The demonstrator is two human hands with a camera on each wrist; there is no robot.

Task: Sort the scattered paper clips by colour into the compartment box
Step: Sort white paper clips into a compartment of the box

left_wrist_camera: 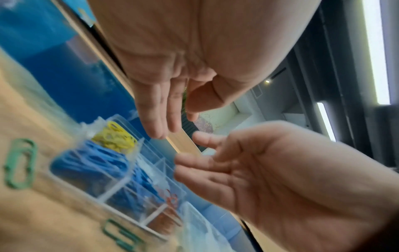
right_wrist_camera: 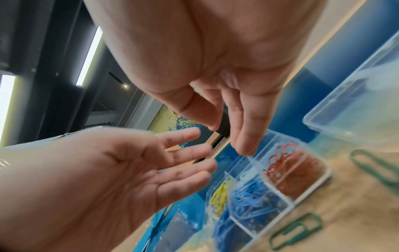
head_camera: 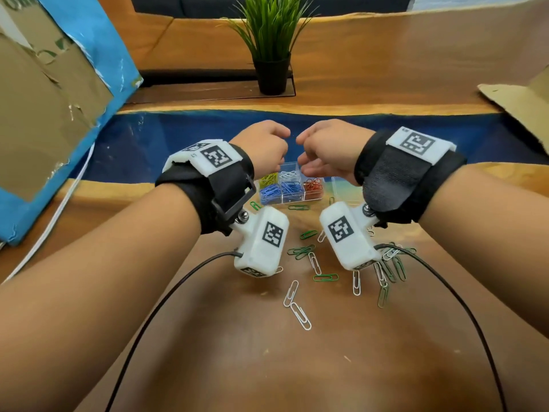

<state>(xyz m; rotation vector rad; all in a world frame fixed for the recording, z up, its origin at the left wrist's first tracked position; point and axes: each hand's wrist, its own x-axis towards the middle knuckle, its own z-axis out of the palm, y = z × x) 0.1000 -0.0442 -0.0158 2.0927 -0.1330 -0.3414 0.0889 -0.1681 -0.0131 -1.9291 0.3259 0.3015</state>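
We see both hands raised side by side above the compartment box (head_camera: 289, 185), touching nothing. The left hand (head_camera: 263, 144) has its fingers (left_wrist_camera: 155, 109) loosely extended and its thumb apart, and holds nothing. The right hand (head_camera: 326, 147) is likewise relaxed, its fingers (right_wrist_camera: 244, 122) almost straight and pointing down toward the box, also without a clip.

The clear box sits towards the far edge of the tabletop (head_camera: 237, 367), where the wood meets a blue band. From the head view the hands hide its far row in part. We make out yellow clips (head_camera: 269, 179), white clips (head_camera: 288, 174), red clips (head_camera: 313, 185) and blue clips (head_camera: 276, 191) in two neighbouring compartments; we cannot count the clips inside. Both wrist views are blurred by motion.

The clear lid (right_wrist_camera: 354, 95) lies at the box's right side. Loose green clips (head_camera: 303, 251) and white clips (head_camera: 300, 315) lie scattered on the wood nearer the front edge: we count roughly seven of each in plain sight, but the wrist cameras hide several and a tangle at the right cannot be separated
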